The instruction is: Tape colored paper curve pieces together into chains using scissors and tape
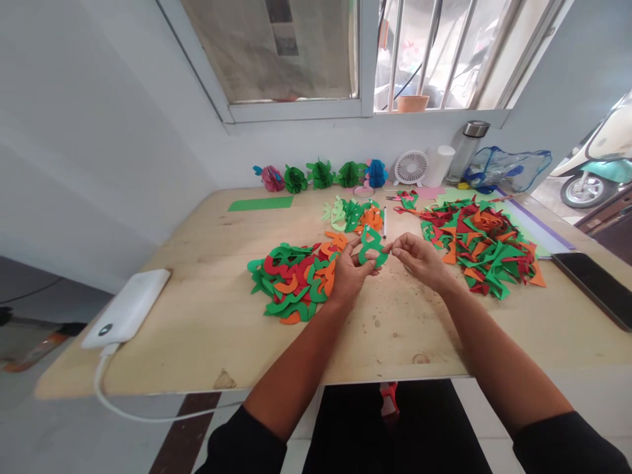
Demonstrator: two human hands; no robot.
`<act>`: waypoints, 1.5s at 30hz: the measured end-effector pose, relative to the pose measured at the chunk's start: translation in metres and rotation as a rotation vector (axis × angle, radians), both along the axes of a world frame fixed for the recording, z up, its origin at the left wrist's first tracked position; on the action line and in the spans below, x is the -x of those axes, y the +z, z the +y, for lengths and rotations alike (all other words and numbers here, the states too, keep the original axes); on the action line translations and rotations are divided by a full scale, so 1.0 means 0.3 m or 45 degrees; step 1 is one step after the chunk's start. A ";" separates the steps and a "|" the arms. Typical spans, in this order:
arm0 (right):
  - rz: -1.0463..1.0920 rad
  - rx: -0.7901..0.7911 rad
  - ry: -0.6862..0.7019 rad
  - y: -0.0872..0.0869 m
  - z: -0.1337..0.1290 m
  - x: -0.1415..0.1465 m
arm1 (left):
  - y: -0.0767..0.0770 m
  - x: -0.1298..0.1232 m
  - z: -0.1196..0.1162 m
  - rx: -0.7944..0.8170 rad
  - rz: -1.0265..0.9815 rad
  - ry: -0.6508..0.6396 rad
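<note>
Both my hands are raised over the middle of the plywood tabletop (207,329). My left hand (349,271) and my right hand (419,258) pinch a green paper cut-out (371,247) shaped like a figure eight from either side. Just left of my left hand lies a heap of red, green and orange paper shapes (296,283). A larger heap of similar pieces (478,247) spreads to the right of my right hand. Farther back, beyond my fingers, are smaller green and orange scraps (353,217) and an upright-looking white pen (384,222) lying on the board.
Several paper honeycomb balls (320,174) line the back wall, near a small white fan (411,168), a steel-capped bottle (467,148) and a clear bag (508,170). A white power bank (126,308) with its cable sits left; a black phone (595,289) lies right.
</note>
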State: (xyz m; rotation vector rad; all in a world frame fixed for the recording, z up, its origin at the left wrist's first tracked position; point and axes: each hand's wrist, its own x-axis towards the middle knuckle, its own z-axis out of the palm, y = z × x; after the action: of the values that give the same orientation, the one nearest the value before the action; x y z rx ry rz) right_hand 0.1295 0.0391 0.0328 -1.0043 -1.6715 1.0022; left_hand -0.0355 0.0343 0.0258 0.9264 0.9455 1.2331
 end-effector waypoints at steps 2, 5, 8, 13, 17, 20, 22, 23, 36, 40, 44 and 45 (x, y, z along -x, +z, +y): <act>-0.007 -0.008 -0.011 -0.002 0.000 0.006 | 0.001 0.000 -0.001 -0.018 0.008 0.019; -0.006 -0.015 -0.027 0.000 -0.001 0.017 | -0.002 -0.001 -0.002 -0.064 0.032 0.060; 0.019 0.008 -0.024 0.007 -0.004 0.024 | -0.006 -0.002 -0.002 -0.087 0.064 0.078; 0.046 0.051 0.028 0.015 -0.012 0.029 | -0.005 0.001 -0.001 -0.071 0.037 0.078; 0.044 0.042 0.057 0.011 -0.015 0.032 | -0.014 0.002 0.007 -0.025 -0.028 0.124; 0.042 0.033 0.095 -0.001 -0.011 0.029 | -0.026 0.001 0.014 0.004 -0.093 0.173; 0.022 0.030 0.124 -0.012 -0.006 0.025 | -0.029 0.001 0.016 -0.003 -0.124 0.201; 0.009 0.028 0.135 -0.017 -0.004 0.023 | -0.028 0.001 0.016 -0.004 -0.129 0.208; -0.085 -0.061 -0.055 -0.019 -0.001 0.045 | 0.010 -0.011 -0.006 -0.016 -0.014 0.251; -0.042 0.004 -0.066 -0.036 0.008 0.053 | 0.009 -0.020 -0.013 -0.030 0.016 0.267; 0.028 0.053 -0.085 -0.046 0.013 0.061 | -0.001 -0.030 -0.014 -0.062 -0.018 0.240; 0.043 0.062 -0.088 -0.046 0.013 0.063 | -0.003 -0.032 -0.013 -0.072 -0.028 0.231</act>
State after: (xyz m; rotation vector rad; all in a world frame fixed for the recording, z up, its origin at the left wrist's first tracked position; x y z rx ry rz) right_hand 0.1107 0.0430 0.0189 -1.0644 -1.5813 1.0129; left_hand -0.0259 0.0303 0.0249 0.8840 0.9986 1.4272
